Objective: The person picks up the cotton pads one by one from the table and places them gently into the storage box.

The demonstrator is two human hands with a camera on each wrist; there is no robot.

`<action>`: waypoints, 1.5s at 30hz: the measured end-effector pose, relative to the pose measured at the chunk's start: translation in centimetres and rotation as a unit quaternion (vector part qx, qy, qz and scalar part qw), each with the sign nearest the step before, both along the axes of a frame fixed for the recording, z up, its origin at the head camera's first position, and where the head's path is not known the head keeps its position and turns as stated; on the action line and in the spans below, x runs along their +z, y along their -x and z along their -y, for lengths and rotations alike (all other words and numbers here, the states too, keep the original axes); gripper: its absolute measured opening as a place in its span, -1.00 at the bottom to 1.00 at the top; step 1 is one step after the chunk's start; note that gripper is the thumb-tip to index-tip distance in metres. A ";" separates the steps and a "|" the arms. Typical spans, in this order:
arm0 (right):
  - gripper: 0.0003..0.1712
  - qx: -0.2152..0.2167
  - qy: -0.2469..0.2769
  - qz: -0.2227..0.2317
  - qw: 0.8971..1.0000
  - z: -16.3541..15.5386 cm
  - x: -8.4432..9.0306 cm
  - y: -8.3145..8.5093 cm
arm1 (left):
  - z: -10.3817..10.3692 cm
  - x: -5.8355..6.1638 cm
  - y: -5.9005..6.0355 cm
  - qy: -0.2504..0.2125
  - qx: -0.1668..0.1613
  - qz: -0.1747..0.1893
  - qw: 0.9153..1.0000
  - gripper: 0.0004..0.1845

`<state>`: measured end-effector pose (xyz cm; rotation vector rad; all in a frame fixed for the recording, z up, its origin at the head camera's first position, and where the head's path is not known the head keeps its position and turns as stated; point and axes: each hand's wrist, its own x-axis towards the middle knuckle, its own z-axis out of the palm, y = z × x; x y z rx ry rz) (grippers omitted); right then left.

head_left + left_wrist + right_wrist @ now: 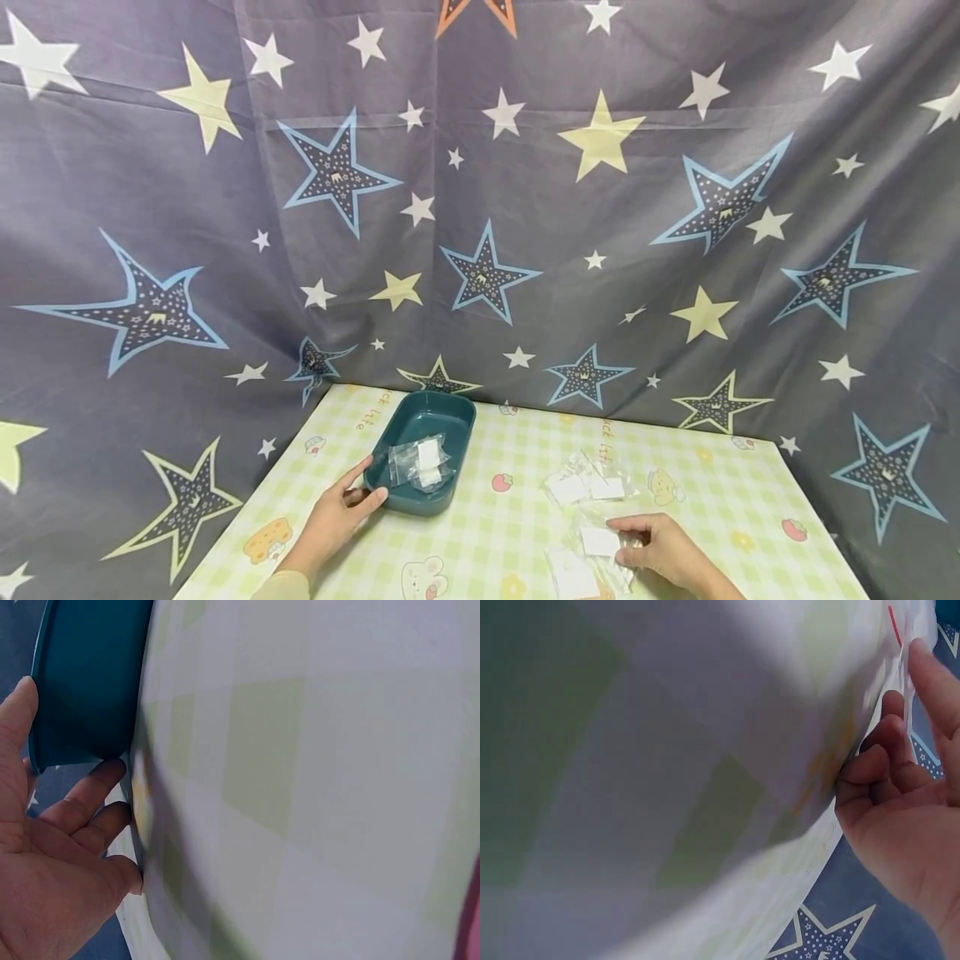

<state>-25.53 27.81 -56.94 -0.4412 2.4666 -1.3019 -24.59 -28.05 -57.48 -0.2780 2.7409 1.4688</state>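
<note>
The right hand (660,550) rests at the near right of the table (510,533), fingers curled onto a clear plastic packet (603,543) with a white insert, which it pinches at its right edge. A second packet (572,575) lies just beside it, nearer the table's front edge. In the right wrist view the right hand's fingers (877,769) are bent against a thin clear film; the rest of that view is blurred table covering.

The left hand (339,515) sits at the near left. Its thumb rests on the rim of a teal tray (450,412) at the tray's near-left corner, and the fingers lie against the outer wall. The left wrist view confirms this: the thumb (16,727) lies over the tray (90,682) edge, with relaxed, slightly bent fingers below its wall. The grip is loose, more a steadying contact than a clamp.

Inside the tray lie two or three clear packets with white inserts (423,462), overlapping one another.

Further back, at mid-table right of the tray, a small group of loose packets (588,483) lies flat, well apart from the tray.

The table carries a green-and-white checked cover with cartoon prints. Behind it hangs a grey cloth with star patterns (480,208).
</note>
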 end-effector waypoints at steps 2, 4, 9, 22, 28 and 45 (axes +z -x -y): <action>-0.47 -0.001 0.001 0.000 1.000 0.1 -0.2 -0.1 | 0.0 0.0 -0.1 0.000 0.000 -0.002 1.000 -0.11; -0.48 -0.001 0.001 0.001 1.000 0.2 -0.2 -0.1 | 0.0 0.0 -0.1 0.001 0.000 -0.004 1.000 -0.12; -0.46 -0.004 0.002 0.013 1.000 0.2 0.1 -0.1 | 0.1 -0.2 -0.1 -0.003 0.002 -0.004 1.000 -0.12; -0.44 -0.036 0.037 0.009 0.999 -0.5 2.1 0.0 | 0.1 -0.6 0.2 -0.015 0.003 -0.011 1.000 -0.13; -0.35 -0.103 0.035 -0.007 0.994 -0.3 3.0 0.2 | 0.1 -0.5 0.1 -0.019 0.008 -0.009 1.000 -0.14; -0.37 -0.147 0.116 -0.037 0.982 4.7 5.9 2.8 | 0.2 -0.8 0.3 -0.017 0.010 -0.006 1.000 -0.12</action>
